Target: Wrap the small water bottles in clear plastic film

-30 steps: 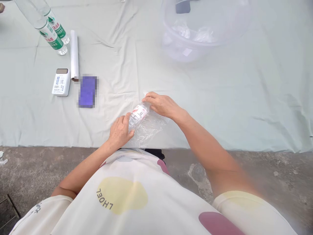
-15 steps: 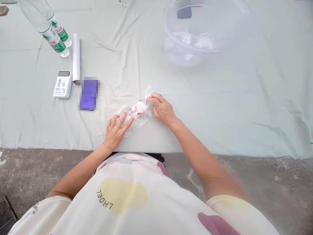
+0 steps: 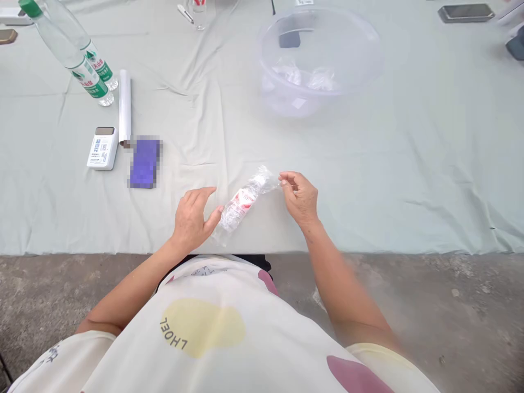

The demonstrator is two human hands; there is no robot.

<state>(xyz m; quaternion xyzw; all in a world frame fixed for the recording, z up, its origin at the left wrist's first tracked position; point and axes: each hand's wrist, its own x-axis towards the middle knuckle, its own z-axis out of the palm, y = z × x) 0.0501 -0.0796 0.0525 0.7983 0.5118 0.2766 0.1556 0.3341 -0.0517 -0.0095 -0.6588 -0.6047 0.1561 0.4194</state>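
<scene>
Left grip: spread, thumb beside a slender, clear, red-and-white-labelled bottle wrapped in crinkled transparent film, slanting between both grips on the creased, pale-green cloth-covered table. Right grip: fingers curled at the film's flared end; pinching cannot be ascertained.

Two hands, two green-labelled bottles

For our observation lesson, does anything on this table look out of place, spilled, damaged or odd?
The purple rectangle beside the roll looks odd: blocky pixels blur its edges. The bottle near the left hand lies slantwise in crumpled film; no spill shows.
</scene>
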